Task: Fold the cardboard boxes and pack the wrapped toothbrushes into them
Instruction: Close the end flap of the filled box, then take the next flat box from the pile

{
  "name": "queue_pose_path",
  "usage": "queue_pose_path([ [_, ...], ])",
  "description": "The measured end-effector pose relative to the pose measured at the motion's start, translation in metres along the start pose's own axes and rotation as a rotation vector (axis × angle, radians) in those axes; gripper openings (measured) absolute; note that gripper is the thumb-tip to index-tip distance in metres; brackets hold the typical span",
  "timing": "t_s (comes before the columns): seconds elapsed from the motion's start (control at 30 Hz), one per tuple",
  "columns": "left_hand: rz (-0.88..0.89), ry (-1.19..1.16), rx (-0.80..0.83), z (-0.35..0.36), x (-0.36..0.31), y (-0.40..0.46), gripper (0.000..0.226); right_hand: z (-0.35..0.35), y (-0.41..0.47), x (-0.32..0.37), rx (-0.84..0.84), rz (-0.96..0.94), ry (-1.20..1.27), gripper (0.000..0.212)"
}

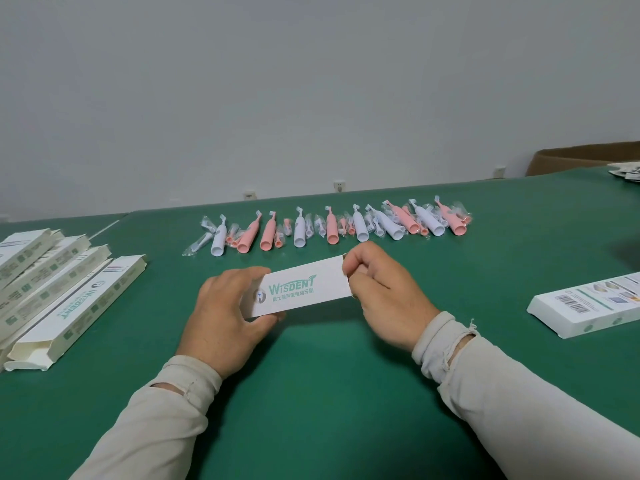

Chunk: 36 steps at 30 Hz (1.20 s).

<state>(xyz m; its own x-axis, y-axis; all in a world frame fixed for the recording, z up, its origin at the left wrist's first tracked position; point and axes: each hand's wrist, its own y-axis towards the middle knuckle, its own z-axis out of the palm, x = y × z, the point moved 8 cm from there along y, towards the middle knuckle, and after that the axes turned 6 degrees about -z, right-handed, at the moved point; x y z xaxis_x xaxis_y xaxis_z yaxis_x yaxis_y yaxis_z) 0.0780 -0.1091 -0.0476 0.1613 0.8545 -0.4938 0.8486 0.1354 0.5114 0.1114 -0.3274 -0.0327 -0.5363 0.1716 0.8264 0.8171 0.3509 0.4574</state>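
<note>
I hold a long white cardboard box (304,289) with green lettering just above the green table (311,375), its printed face toward me. My left hand (225,317) grips its left end, thumb on the front and fingers under it. At the right end, my right hand (377,289) pinches the box with curled fingers. Beyond the box, a row of several wrapped pink and white toothbrushes (332,225) lies across the table.
A stack of several folded open-ended boxes (62,292) lies at the left. One closed box with a barcode (588,306) lies at the right edge. A brown carton (581,159) stands past the table's far right corner, with small packets (627,173) near it.
</note>
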Motion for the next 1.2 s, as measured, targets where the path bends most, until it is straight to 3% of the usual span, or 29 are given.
queue_pose_path([
  [0.07,-0.015,0.0,0.009,0.001,0.002,0.0,0.056,-0.001,-0.001,0.002,0.025,-0.017,-0.032,0.018],
  [0.13,-0.032,-0.004,0.014,0.002,0.005,0.001,0.056,-0.013,0.0,0.003,-0.079,-0.035,-0.057,0.017],
  [0.2,-0.043,0.0,0.014,0.002,0.007,0.002,0.057,-0.029,0.0,0.005,-0.156,-0.065,-0.131,0.03],
  [0.3,-0.043,0.006,0.018,0.002,0.008,0.002,0.057,-0.027,0.0,0.002,0.026,-0.073,-0.242,0.069],
  [0.4,-0.034,0.0,0.024,0.002,0.006,0.001,0.057,-0.016,-0.004,-0.006,0.187,-0.019,-0.195,0.08],
  [0.8,-0.03,-0.01,0.023,0.001,0.003,0.001,0.056,-0.027,-0.001,-0.005,-0.036,-0.075,-0.226,0.03],
  [0.97,-0.039,-0.046,0.022,0.001,0.002,0.0,0.055,-0.023,-0.003,-0.004,-0.073,-0.088,-0.214,0.029],
  [1.13,-0.057,-0.048,0.007,0.0,0.004,0.001,0.054,-0.016,-0.001,0.005,0.023,-0.147,-0.524,0.037],
  [1.2,-0.058,-0.042,0.002,0.0,0.004,0.001,0.054,-0.014,-0.002,0.006,0.041,-0.137,-0.541,0.039],
])
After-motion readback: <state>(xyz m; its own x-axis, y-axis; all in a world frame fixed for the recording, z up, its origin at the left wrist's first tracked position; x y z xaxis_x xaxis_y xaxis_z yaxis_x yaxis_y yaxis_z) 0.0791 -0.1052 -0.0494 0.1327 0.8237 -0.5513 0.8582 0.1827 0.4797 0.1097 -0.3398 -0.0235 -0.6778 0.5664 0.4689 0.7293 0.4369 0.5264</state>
